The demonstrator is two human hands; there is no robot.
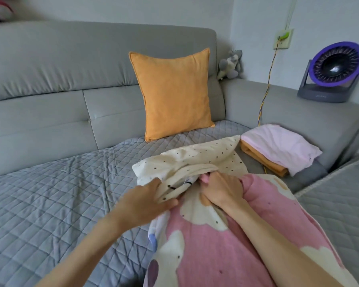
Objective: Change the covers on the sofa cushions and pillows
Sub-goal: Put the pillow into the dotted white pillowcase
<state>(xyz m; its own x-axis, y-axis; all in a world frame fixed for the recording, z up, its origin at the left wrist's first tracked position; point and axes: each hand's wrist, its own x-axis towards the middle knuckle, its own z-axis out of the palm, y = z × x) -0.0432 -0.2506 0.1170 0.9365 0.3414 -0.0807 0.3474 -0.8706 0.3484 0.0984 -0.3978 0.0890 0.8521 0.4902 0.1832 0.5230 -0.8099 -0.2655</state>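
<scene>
I've got the pillow (226, 235) lying across my lap, in front of the orange cushion (174, 94) that stands propped against the sofa (50, 79) back. My left hand (147, 200) pinches the edge of the dotted cover (195, 160), holding its mouth wide. My right hand (222, 188) curls round the pillow's pink corner, to feed it in, I'd say. Thin, crumply cotton, soft filling that bunches easily. Right of the cushion wait the folded covers (278, 150), pale pink on orange, stacked flat within reach.
</scene>
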